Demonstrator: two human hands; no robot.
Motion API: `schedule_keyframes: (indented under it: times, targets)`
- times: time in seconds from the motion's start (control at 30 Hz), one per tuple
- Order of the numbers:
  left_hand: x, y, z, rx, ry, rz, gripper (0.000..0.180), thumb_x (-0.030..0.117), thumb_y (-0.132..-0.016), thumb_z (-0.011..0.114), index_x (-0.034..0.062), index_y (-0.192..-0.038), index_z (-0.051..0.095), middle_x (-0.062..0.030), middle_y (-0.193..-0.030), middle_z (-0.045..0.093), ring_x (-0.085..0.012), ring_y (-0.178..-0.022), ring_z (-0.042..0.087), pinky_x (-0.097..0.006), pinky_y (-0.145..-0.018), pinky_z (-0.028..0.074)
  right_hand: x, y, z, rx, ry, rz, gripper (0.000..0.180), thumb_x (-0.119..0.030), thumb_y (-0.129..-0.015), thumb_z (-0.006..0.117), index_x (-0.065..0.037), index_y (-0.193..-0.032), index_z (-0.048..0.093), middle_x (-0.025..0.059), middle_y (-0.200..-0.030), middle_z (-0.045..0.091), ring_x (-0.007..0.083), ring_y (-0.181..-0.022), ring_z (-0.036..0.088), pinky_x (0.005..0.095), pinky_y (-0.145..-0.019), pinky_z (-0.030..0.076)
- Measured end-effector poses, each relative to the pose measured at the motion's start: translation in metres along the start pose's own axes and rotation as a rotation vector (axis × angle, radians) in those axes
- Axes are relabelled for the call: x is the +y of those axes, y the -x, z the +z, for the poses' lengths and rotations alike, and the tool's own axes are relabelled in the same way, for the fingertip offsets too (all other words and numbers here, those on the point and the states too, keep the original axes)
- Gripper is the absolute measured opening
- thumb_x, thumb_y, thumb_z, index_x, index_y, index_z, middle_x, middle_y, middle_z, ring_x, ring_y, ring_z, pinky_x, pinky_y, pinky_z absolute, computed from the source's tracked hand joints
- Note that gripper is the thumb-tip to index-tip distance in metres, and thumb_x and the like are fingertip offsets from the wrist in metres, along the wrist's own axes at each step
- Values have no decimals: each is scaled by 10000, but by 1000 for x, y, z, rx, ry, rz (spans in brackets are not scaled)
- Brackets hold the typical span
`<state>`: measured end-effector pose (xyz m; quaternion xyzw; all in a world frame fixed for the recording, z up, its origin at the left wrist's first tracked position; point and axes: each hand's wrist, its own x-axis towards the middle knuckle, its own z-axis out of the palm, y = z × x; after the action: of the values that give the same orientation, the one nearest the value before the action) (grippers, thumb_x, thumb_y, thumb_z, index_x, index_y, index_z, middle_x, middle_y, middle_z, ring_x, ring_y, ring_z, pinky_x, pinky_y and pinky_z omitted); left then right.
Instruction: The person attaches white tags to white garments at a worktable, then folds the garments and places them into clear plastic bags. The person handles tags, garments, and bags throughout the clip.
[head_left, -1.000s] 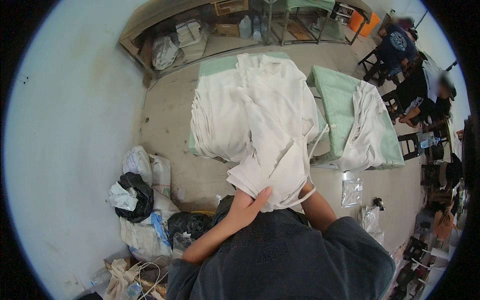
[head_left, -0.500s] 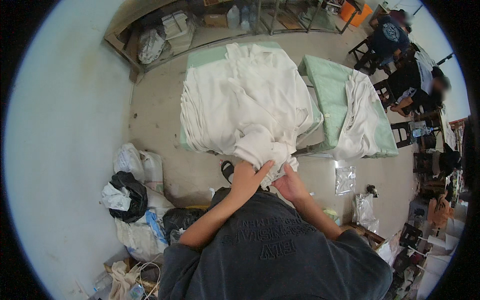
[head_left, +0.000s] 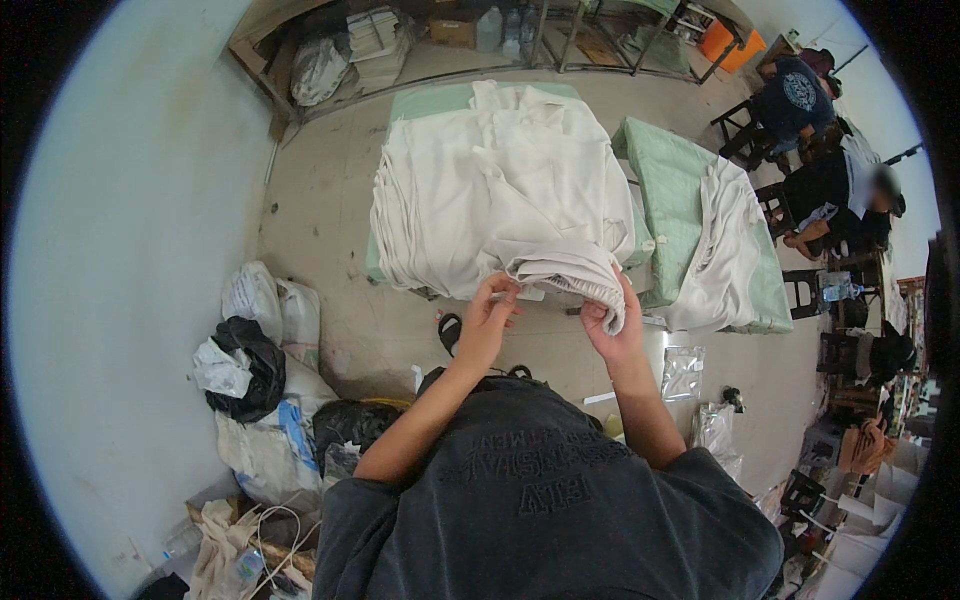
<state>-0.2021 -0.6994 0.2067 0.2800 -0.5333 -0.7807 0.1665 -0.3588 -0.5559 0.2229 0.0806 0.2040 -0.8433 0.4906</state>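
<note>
Both hands hold a folded white garment (head_left: 568, 262) at the near edge of a big pile. A gathered, elastic-looking band runs along its near right edge. My right hand (head_left: 617, 330) grips that band, thumb up along the right side and fingers curled beneath. At the garment's left corner, my left hand (head_left: 490, 312) has its fingers bent in around the edge; part of the grip is hidden. Under and beyond it, the pile of white garments (head_left: 430, 200) lies in layers on a green padded table (head_left: 425, 103).
To the right, a second green padded table (head_left: 660, 185) bears more white cloth (head_left: 725, 250). Stuffed bags (head_left: 255, 370) crowd the left wall. Clear plastic packets (head_left: 683, 372) lie on the floor at right. Two people sit at the far right near black stools (head_left: 803, 290).
The bunched cloth has been raised and spread into a folded shape, its gathered band now at the right. My hands have moved apart, the right one up and to the right.
</note>
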Motion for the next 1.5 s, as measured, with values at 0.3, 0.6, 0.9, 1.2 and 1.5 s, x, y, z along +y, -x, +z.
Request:
schedule_keyframes:
  times: [0.3, 0.6, 0.9, 1.2, 1.5]
  targets:
    - [-34, -21, -18, 81, -329, 172, 505, 97, -838, 682, 71, -1305, 490, -85, -1193, 531, -178, -973, 573, -265, -751, 457, -9, -10, 18, -56, -143, 6, 203, -224, -1004, 498, -42, -1011, 588, 38, -771, 607, 112, -573, 506, 231, -509, 433]
    - [-26, -54, -16, 90, -754, 416, 415, 72, -822, 683, 61, -1224, 578, -150, -1121, 620, -286, -920, 609, -361, -738, 491, -18, -11, 16, -271, -49, 96, 184, -184, -972, 534, -35, -1055, 605, 58, -820, 650, 142, -632, 588, 286, -548, 497]
    - [39, -76, -37, 304, -666, 569, 259, -42, -813, 591, 28, -1057, 642, -132, -957, 643, -283, -779, 615, -343, -700, 488, -51, 7, 30, 142, 463, 36, 239, -190, -905, 638, -20, -1073, 626, 109, -960, 694, 203, -840, 696, 338, -711, 592]
    - [47, -79, -31, 248, -696, 645, 328, -79, -808, 503, 37, -1078, 648, -120, -1030, 628, -250, -783, 610, -314, -699, 488, -54, 2, 28, 136, 483, -24, 225, -204, -923, 624, -38, -1075, 613, 78, -913, 697, 144, -701, 693, 259, -528, 568]
    - [-48, -82, -110, 580, 283, -105, 333, 218, -910, 511, 96, -1220, 510, -96, -1016, 589, -205, -770, 604, -323, -553, 519, -62, 5, 14, 135, 571, -127, 166, -204, -945, 594, -71, -1039, 625, 30, -770, 685, 82, -497, 612, 199, -331, 406]
